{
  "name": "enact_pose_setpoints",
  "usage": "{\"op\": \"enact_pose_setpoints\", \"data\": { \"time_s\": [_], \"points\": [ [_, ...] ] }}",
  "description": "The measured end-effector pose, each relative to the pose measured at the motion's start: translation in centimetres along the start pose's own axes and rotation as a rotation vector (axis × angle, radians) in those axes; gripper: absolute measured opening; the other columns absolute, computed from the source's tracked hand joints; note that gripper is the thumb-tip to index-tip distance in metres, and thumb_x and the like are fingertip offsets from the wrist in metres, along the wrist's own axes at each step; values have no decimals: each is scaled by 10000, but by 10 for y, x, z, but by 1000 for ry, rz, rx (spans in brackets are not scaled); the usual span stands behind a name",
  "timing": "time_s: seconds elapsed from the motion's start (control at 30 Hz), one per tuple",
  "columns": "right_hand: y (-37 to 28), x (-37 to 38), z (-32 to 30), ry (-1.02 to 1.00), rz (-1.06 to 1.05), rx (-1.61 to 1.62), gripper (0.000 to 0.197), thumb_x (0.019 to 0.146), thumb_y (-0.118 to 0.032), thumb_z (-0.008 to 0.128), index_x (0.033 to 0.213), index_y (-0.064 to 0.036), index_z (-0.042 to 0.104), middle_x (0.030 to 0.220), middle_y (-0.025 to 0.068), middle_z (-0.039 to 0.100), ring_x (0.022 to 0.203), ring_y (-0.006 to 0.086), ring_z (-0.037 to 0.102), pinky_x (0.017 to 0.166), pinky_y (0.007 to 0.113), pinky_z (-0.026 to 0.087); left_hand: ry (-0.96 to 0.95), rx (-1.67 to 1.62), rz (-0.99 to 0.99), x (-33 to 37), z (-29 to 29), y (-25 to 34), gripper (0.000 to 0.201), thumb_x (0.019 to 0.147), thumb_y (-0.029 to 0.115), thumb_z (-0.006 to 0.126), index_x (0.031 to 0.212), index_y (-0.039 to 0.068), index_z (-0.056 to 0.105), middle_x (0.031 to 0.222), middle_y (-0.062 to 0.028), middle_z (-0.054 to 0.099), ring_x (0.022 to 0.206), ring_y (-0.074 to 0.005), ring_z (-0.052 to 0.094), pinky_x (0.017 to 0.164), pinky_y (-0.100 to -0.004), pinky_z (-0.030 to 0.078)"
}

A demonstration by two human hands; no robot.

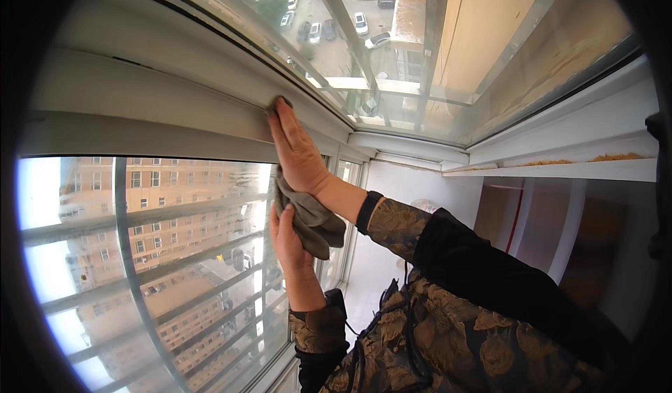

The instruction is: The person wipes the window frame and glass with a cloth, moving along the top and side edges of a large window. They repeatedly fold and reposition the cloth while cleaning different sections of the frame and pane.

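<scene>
Along pale window frame (182, 100), upper left, resting right hand (302, 160) straight-fingered. Touching grey-brown cloth (319, 222), centre, with left hand (288, 247); cannot tell how firmly.

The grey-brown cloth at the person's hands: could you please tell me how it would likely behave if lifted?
The cloth would probably be floppy, since it drapes in soft folds below the right hand. It looks light for its size, as the fabric appears thin. It seems unlikely to roll, given its crumpled, irregular shape.
</scene>
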State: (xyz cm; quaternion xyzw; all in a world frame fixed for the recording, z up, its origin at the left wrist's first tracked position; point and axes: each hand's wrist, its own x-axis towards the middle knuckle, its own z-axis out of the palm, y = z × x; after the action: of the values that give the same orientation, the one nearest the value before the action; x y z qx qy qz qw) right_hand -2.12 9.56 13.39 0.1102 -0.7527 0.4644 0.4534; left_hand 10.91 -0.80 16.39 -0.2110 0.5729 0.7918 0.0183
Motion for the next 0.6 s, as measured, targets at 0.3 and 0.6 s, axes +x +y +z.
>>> {"op": "enact_pose_setpoints", "data": {
  "time_s": [0.3,0.6],
  "points": [
    [90,-136,-15,-177,889,6,635,847,108,452,1481,85,472,1573,311,427,1436,436,473,1189,421,399,-80,17,-193,1,-21,-71,378,1038,87,581,1395,-30,545,1278,-124,672,1119,-213,671,957,-343,555],
    [162,-116,13,-80,1312,429,476,831,26,525,1288,84,646,1151,193,730,1050,344,692,951,393,526,-84,-33,-247,38,10,-85,404,1032,88,590,1408,-39,515,1287,-145,659,1130,-232,667,949,-350,556]
  ]
}}
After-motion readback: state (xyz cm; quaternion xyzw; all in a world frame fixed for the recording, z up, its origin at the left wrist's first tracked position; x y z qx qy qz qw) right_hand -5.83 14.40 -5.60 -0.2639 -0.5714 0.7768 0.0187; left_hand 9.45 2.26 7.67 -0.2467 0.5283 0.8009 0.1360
